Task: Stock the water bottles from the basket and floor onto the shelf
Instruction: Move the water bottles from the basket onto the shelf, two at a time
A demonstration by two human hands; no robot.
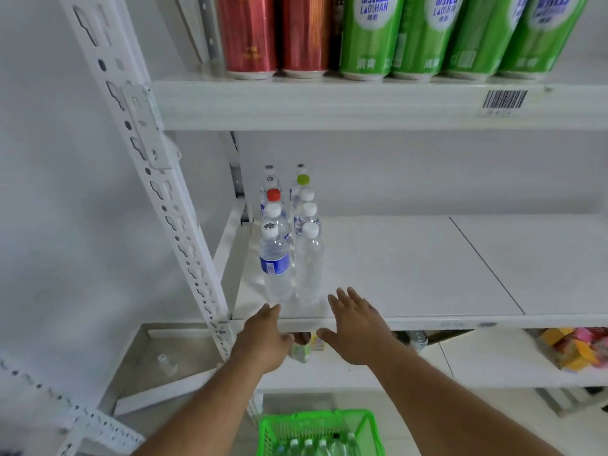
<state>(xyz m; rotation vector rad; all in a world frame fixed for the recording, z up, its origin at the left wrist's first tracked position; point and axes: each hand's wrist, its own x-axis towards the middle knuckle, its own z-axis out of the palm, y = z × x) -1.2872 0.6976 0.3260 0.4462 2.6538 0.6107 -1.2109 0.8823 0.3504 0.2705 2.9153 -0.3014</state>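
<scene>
Two rows of clear water bottles stand at the left end of the white shelf [411, 264]. The front pair is a blue-labelled bottle [275, 263] and an unlabelled bottle [308, 263]. Behind them are several more, one with a red cap [273, 194] and one with a green cap [303, 179]. My left hand [263, 337] hovers at the shelf's front edge just below the blue-labelled bottle, fingers loosely bent, holding nothing. My right hand [357, 324] is spread flat at the same edge, just right of the front pair. A green basket [371, 426] on the floor holds several bottles [316, 447].
Red cans [276, 34] and green cans [427, 34] line the upper shelf. A barcode tag [505, 100] sits on its edge. A perforated white upright [171, 205] stands left of the bottles. Colourful packets [579, 350] and small cartons [304, 348] lie on the lower shelf.
</scene>
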